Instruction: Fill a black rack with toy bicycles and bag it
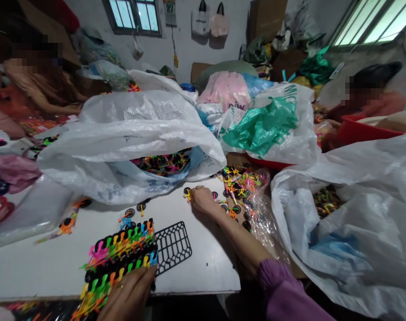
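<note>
Right hand [205, 200] is pinching a tiny yellow piece [188, 195] off its left side, fingers together, while the left hand [127, 296] clamps the long stack [118, 254] nearby.

And here's the left hand [127, 296] gripping a thick stack of black-and-neon plastic toy parts [119, 261] at the near edge of the white surface [39, 267], right beside a black plastic lattice frame [172, 247]! Over to the right hand [203, 200], purple sleeve [276, 285] behind it, fingers down on a small yellow-and-black piece [188, 195], with loose parts all around. A clear plastic bag [259, 214] lies just beside it, and a white plastic sack [122, 133] bulges beyond!
</note>
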`<state>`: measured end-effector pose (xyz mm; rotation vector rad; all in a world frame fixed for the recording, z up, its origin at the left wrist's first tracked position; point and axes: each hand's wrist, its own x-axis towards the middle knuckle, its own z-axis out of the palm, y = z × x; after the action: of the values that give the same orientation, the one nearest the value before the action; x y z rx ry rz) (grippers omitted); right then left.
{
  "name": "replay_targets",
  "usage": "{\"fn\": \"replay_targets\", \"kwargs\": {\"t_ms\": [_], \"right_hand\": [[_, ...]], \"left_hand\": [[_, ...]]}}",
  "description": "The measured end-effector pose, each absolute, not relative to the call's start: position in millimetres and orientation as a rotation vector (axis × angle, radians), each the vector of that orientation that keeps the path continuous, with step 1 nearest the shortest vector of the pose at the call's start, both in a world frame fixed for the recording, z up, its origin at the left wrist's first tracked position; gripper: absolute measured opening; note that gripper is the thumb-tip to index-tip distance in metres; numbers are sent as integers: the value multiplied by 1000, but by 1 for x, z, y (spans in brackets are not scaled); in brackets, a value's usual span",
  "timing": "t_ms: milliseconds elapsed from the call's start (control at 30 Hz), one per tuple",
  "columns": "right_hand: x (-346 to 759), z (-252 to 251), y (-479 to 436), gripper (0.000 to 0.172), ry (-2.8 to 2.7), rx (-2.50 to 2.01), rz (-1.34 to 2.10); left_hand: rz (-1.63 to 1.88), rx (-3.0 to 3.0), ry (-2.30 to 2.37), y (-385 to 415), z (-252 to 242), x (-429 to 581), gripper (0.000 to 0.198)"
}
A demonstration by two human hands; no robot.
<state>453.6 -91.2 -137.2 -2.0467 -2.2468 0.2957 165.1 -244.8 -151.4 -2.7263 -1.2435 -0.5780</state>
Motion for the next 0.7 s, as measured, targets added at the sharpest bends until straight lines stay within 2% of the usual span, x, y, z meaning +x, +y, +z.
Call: {"fn": "replay_targets", "kwargs": {"t_ms": [167,400,567,700], "right_hand": [[442,-134,-99,26,-2302,-1986,441],[438,-128,-116,18,-2303,-1806,488],[406,-102,-168,18,-2070,-1494,586],[386,-92,-196,20,-1985,-1307,600]], "left_hand": [[-510,-2682,-1320,-246,-147,173,33],[-660,-2623,-1327,-248,-113,188,23],[-908,-2439,-1798,-225,-72,210,30],[-991,-2478,-2107,-210,-64,225,34]]}}
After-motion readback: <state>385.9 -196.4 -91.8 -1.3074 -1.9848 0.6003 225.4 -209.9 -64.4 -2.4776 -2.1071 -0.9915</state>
